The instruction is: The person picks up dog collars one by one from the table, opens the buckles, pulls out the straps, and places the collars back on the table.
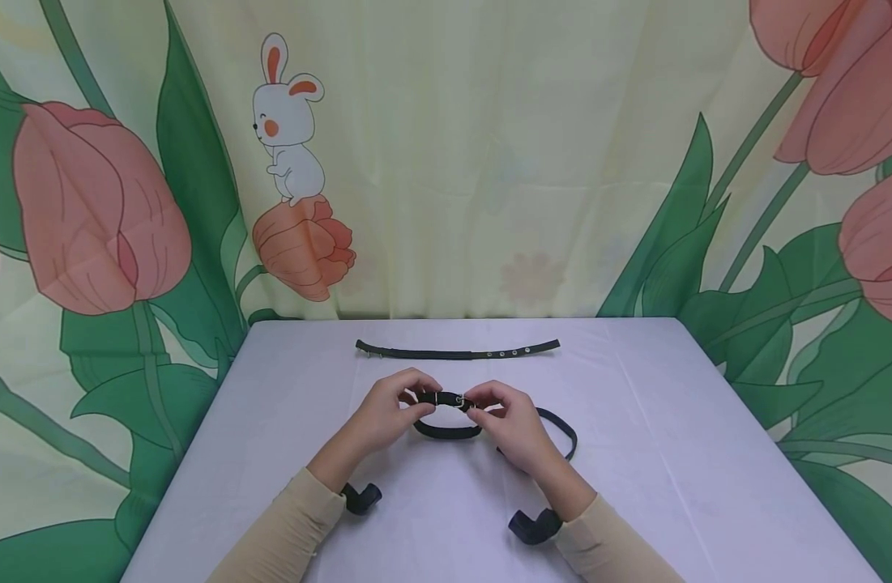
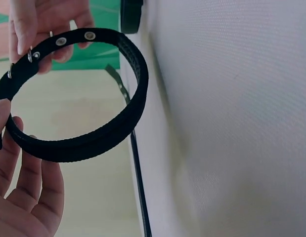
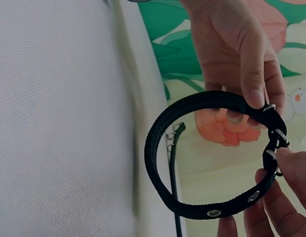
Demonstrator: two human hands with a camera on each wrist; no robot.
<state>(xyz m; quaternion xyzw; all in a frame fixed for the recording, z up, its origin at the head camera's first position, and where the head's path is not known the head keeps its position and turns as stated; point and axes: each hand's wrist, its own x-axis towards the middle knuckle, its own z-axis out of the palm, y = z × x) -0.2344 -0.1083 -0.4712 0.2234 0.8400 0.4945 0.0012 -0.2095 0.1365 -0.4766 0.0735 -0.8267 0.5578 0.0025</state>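
Note:
Both hands hold up a black collar bent round into a loop above the table. My left hand pinches its band between thumb and fingers, just left of the metal buckle. On the other side of the buckle, my right hand pinches the strap end. The right wrist view shows the strap overlapping at the buckle, with a metal eyelet farther along the band. The left wrist view shows the padded part of the collar curving below.
A second black collar lies stretched out near the table's back edge, its eyelets to the right. Another black strap curves on the white table, partly behind my right hand. A printed curtain hangs behind.

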